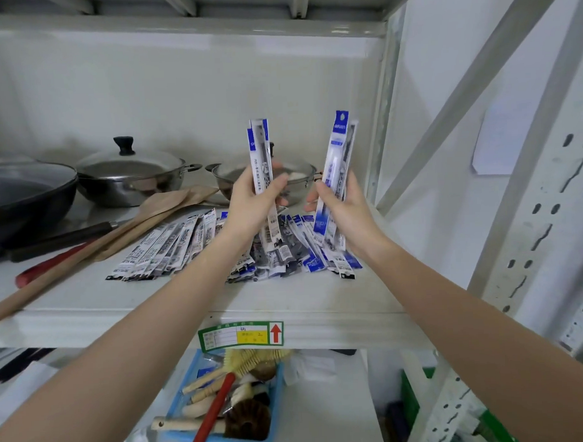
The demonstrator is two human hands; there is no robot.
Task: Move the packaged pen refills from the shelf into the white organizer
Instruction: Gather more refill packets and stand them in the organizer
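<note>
Many packaged pen refills [185, 247], white and blue strips, lie spread in a row on the white shelf [88, 304]. My left hand [253, 199] grips a small bunch of refill packs [259, 152] held upright above the row. My right hand [341, 206] grips another bunch of refill packs [339, 153], also upright, just right of the first. Both hands hover over the right part of the pile. The white organizer is not in view.
Behind the refills stand a black wok [25, 197], a lidded steel pot [130, 177] and a steel bowl [236, 179]. Wooden spatulas [157, 212] and a red handle [50, 262] lie at left. Below, a blue bin of brushes [230, 404]. A perforated shelf upright [531, 232] stands at right.
</note>
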